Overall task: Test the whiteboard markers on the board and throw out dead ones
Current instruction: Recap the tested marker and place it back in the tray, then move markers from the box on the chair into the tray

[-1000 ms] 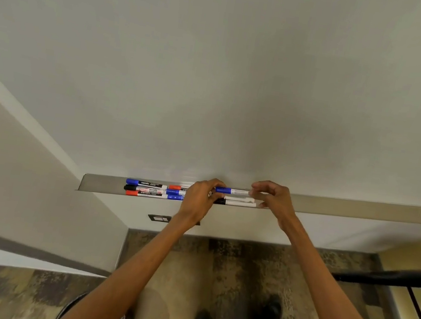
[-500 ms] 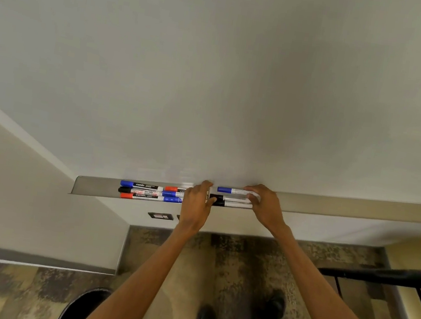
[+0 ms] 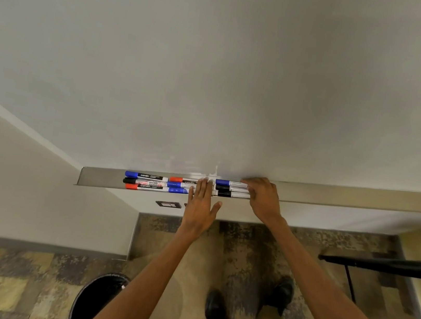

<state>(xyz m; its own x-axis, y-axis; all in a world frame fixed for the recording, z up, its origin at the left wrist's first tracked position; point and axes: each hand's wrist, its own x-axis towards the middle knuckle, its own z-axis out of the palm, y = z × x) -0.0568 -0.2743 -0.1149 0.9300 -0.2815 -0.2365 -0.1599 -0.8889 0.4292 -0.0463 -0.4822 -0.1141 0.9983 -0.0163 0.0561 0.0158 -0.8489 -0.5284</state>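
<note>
A person stands at a whiteboard (image 3: pixel 218 65) whose wide pale face fills the upper view, its left edge meeting the wall. Patterned carpet (image 3: pixel 22 276) spreads below. The metal tray (image 3: pixel 362 196) under the board ends short of that left edge and runs right, past the frame. A black bin (image 3: pixel 95 300) sits on the floor at lower left, half cut off by the frame bottom and the left forearm. A dark frame (image 3: pixel 384 266) juts in from the right, its shape hard to make out. The left hand (image 3: pixel 200 208) reaches up with fingers straight and slightly spread, tips on the markers (image 3: pixel 146 182) lying in rows in the tray. The right hand (image 3: pixel 264 201) bends its fingers over the far ends of the right-hand row, by the blue-capped marker (image 3: pixel 227 183); the thumb is hidden, so whether it pinches one cannot be told
</note>
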